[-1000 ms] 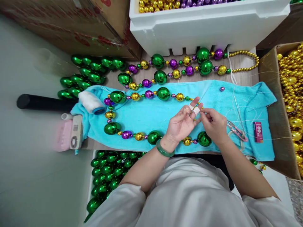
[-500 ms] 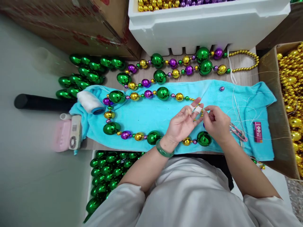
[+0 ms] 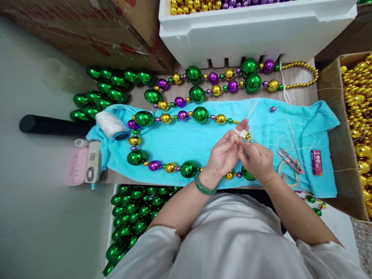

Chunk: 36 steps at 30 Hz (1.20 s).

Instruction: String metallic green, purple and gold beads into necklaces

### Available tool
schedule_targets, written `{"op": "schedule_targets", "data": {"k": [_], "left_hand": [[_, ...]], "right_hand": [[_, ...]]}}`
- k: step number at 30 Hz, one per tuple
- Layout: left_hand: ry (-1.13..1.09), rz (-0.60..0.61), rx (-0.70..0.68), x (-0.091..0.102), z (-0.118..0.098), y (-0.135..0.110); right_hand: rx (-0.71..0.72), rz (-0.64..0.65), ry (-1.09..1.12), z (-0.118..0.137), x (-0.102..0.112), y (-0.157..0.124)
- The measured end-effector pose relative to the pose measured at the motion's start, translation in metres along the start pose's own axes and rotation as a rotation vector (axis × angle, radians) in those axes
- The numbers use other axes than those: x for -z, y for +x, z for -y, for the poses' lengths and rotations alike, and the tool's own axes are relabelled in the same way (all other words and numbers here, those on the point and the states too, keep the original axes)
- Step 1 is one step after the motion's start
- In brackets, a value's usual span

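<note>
My left hand (image 3: 223, 154), palm up with white tape round a finger and a green bangle at the wrist, pinches a thin thread (image 3: 236, 148) between thumb and fingers. Close against it, my right hand (image 3: 258, 159) is closed on the same thread. Behind my fingers runs a string of small gold beads (image 3: 248, 136), part of a bead necklace (image 3: 189, 169) in green, gold and purple that loops over the turquoise towel (image 3: 171, 141). My hands hide part of this loop and the fingertip details.
Snips (image 3: 290, 161), a tape roll (image 3: 287, 176) and a small magenta box (image 3: 316, 162) lie at right. A thread spool (image 3: 112, 124) sits at left. Beyond the towel lie another necklace (image 3: 196, 94) and a white foam box (image 3: 247, 37). A carton (image 3: 334, 85) of gold beads stands at right.
My right hand has moved left and in against my left hand, uncovering the snips and tape roll. The fingers of my left hand have drawn closer together.
</note>
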<state>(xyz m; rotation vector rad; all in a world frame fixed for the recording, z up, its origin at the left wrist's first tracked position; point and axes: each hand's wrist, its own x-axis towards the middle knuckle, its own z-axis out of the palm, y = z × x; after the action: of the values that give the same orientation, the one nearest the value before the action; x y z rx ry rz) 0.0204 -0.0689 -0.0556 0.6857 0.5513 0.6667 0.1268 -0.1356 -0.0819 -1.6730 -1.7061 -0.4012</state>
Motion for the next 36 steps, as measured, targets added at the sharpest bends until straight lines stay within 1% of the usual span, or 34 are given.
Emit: {"op": "schedule_targets", "data": {"k": [4,7,10,15,19,22,25,27,29,31,32,33,34,36], "left_hand": [[0.000,-0.001,0.009,0.000,-0.002,-0.002],[-0.025,0.030,0.007,-0.001,-0.004,-0.005],[-0.074,0.056,0.010,-0.002,-0.004,-0.006],[-0.119,0.047,0.019,-0.006,-0.005,-0.007],[-0.150,0.057,0.008,-0.008,-0.005,-0.008],[-0.094,0.031,0.013,-0.007,-0.003,-0.006],[0.015,0.009,0.005,-0.004,-0.001,-0.002],[0.100,-0.004,0.007,-0.001,-0.001,-0.001],[0.172,-0.014,0.017,0.003,-0.004,-0.002],[0.185,-0.020,0.029,0.007,-0.008,-0.004],[0.164,-0.034,0.037,0.010,-0.009,-0.004],[0.131,-0.060,0.047,0.013,-0.011,-0.005],[0.091,-0.094,0.059,0.016,-0.011,-0.005],[0.012,-0.153,0.089,0.020,-0.011,-0.004]], "right_hand": [[-0.122,-0.007,0.160,0.001,0.002,-0.002],[-0.160,-0.008,0.173,-0.001,0.004,-0.001],[-0.127,0.001,0.092,-0.002,0.004,0.001],[-0.110,0.041,-0.055,-0.002,0.001,0.003],[-0.089,0.048,-0.149,-0.002,0.000,0.004],[-0.055,0.060,-0.177,0.000,0.000,0.003],[-0.059,0.103,-0.117,0.005,0.001,0.000],[-0.132,0.127,-0.007,0.008,0.003,-0.001],[-0.293,0.124,0.135,0.006,0.007,0.001],[-0.466,0.147,0.270,-0.004,0.015,0.005],[-0.522,0.182,0.322,-0.012,0.020,0.008],[-0.545,0.228,0.358,-0.021,0.025,0.010],[-0.537,0.276,0.378,-0.031,0.029,0.013],[-0.473,0.380,0.380,-0.050,0.035,0.019]]}}
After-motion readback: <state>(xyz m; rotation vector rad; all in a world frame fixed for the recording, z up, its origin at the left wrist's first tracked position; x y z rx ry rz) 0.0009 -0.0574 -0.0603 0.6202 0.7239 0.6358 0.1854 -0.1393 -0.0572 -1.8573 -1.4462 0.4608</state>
